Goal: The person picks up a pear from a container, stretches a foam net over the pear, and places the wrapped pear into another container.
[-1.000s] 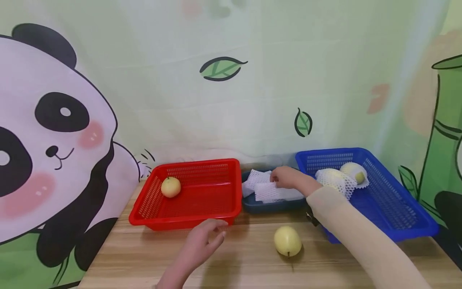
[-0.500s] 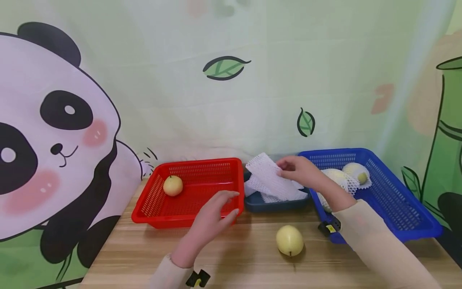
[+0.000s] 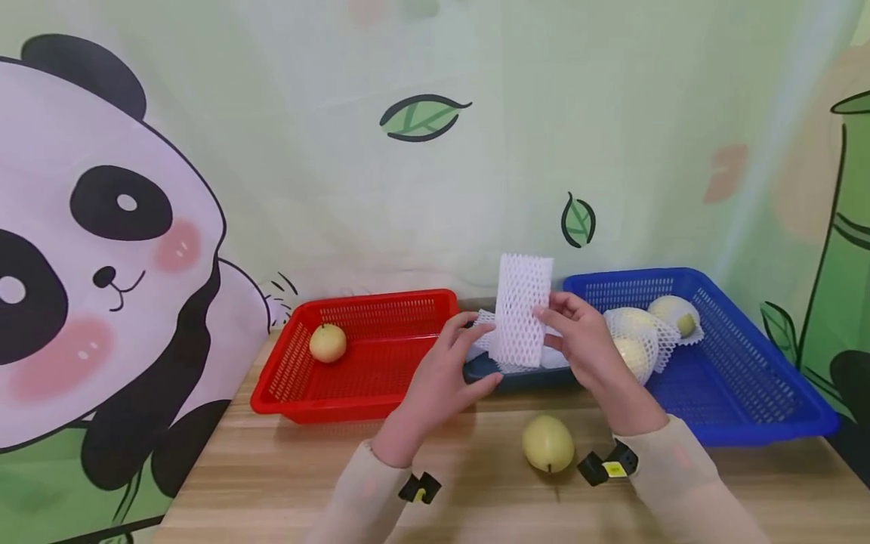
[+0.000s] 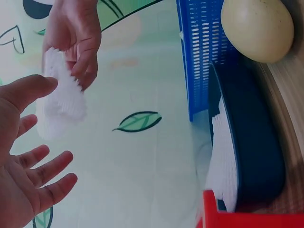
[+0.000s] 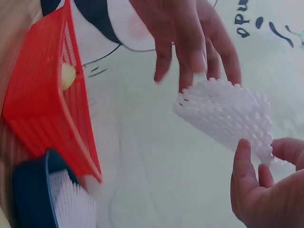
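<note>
The right hand [image 3: 587, 344] is reaching forward, thumb and fingers pinching one side of the net [image 3: 522, 306]. The left hand [image 3: 442, 374] is facing it with fingers spread. The net is standing nearly upright between both hands; the pear [image 3: 547, 443] is lying below them on the table [image 3: 489, 508].

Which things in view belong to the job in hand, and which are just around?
Likely in the job:
foam sleeve, pinched by the right hand
loose pear
navy tray of sleeves
red basket
blue basket with netted pears

Likely just around:
panda backdrop
black wrist devices
</note>
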`<action>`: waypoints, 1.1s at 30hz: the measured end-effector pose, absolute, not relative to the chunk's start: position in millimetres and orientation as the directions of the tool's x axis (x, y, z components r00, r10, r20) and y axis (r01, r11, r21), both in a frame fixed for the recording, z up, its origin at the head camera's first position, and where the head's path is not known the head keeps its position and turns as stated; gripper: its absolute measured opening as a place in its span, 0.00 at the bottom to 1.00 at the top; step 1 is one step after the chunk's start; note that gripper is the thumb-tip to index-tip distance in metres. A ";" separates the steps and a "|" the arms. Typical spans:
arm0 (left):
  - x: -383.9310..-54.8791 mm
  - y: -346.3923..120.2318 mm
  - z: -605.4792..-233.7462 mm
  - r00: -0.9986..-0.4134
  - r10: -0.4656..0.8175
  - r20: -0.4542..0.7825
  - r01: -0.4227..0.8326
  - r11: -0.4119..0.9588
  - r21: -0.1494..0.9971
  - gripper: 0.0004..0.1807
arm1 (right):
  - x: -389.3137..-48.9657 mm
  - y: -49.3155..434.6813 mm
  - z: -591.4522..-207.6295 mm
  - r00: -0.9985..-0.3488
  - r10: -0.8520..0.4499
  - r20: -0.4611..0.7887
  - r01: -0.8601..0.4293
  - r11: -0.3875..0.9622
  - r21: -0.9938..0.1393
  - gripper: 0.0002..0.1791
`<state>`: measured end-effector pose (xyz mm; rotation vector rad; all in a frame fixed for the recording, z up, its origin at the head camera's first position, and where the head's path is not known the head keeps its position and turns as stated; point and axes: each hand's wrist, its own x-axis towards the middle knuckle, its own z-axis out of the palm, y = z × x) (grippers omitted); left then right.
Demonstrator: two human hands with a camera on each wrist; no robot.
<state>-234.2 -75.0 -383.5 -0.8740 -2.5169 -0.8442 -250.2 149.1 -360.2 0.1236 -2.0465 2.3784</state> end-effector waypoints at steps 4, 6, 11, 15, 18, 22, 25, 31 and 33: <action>-239.8 -65.0 -382.7 -0.694 0.479 0.537 0.700 0.623 0.349 0.36 | -247.5 147.0 -360.8 -0.999 -0.040 0.026 -0.016 -0.226 -0.974 0.17; -241.2 -62.0 -384.2 -0.683 0.481 0.550 0.708 0.622 0.335 0.35 | -246.8 146.1 -362.3 -0.999 -0.038 0.016 -0.007 -0.241 -0.970 0.17; -243.5 -56.6 -385.9 -0.702 0.452 0.551 0.692 0.617 0.374 0.33 | -246.0 145.1 -368.8 -0.999 -0.042 0.024 -0.013 -0.245 -0.969 0.16; -248.2 -50.8 -384.2 -0.725 0.423 0.544 0.676 0.589 0.443 0.30 | -242.6 144.4 -374.3 -0.988 -0.111 0.104 -0.073 -0.251 -0.965 0.24; -251.7 -47.5 -383.2 -0.747 0.399 0.532 0.659 0.553 0.510 0.27 | -237.5 143.6 -379.4 -0.964 -0.198 0.179 -0.141 -0.194 -0.971 0.39; -252.6 -47.2 -383.6 -0.786 0.382 0.487 0.618 0.513 0.596 0.26 | -231.3 140.5 -383.7 -0.939 -0.248 0.238 -0.240 -0.020 -0.970 0.49; -252.1 -48.6 -384.6 -0.823 0.374 0.428 0.567 0.494 0.659 0.24 | -227.8 138.0 -384.9 -0.953 -0.183 0.242 -0.268 0.136 -0.954 0.44; -257.7 -53.6 -393.1 -0.933 0.291 0.212 0.308 0.341 0.888 0.18 | -225.3 137.3 -396.8 -0.971 -0.017 0.239 -0.233 0.309 -0.922 0.26; -261.0 -55.8 -397.6 -0.953 0.269 0.138 0.203 0.231 0.952 0.17 | -226.3 137.7 -403.5 -0.972 0.017 0.234 -0.217 0.318 -0.923 0.24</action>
